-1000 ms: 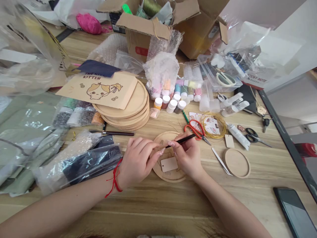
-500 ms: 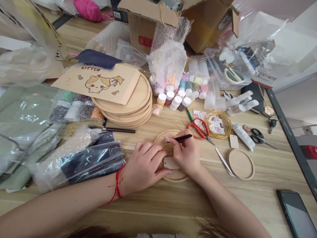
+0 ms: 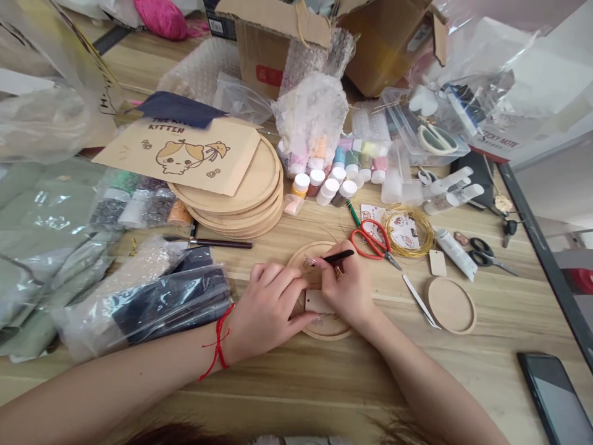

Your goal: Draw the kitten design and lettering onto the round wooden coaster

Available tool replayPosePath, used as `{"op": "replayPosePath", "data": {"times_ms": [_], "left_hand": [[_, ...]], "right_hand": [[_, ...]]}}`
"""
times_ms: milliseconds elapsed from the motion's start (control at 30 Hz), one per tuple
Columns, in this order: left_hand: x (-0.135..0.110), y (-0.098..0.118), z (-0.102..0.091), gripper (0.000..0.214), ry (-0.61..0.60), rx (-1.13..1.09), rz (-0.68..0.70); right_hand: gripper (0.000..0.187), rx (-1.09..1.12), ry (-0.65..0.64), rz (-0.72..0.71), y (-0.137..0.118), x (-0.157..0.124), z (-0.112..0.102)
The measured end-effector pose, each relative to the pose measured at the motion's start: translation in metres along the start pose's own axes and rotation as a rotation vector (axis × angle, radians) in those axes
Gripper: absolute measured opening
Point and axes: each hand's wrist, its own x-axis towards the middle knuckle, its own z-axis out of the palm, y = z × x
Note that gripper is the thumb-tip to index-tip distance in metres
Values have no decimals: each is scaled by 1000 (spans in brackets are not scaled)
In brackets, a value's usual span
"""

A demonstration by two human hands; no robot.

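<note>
Through the head camera I am seeing my right hand (image 3: 347, 293) pinching a slim black-handled brush (image 3: 338, 257) between thumb and fingertips, closed firmly around the shaft. The brush is lying almost level across the view, its tip pointing left and slightly down toward the round wooden disc (image 3: 327, 330), its handle end rising a little to the right. The tip itself is too small for me to make out, and I cannot tell whether it is touching the wood.

My left hand (image 3: 271, 306), with a red thread (image 3: 217, 349) around its wrist, is half curled over the disc's left edge. I cannot tell whether it is gripping anything or only steadying. A small wooden tag (image 3: 315, 301) is lying on the disc between both hands.

The disc is sitting on the wooden bench (image 3: 296, 383), with red-handled scissors (image 3: 370, 241) just beyond it.

Compared with a second ago, the brush is sitting flatter, no longer slanting so steeply, and my left thumb and right hand are now covering more of the tag, which was showing fully before.
</note>
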Motion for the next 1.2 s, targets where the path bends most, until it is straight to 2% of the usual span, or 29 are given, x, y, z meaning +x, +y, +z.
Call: {"op": "replayPosePath", "data": {"times_ms": [400, 633, 900, 1200], "left_hand": [[1, 0, 0, 43, 70, 57, 1], [2, 2, -4, 55, 157, 213, 30], [0, 9, -7, 58, 169, 302, 57], [4, 5, -3, 67, 98, 357, 33]], "right_hand": [[13, -10, -11, -6, 0, 0, -1], [12, -24, -8, -11, 2, 0, 0], [14, 0, 2, -24, 1, 0, 0], [14, -15, -18, -8, 0, 1, 0]]}}
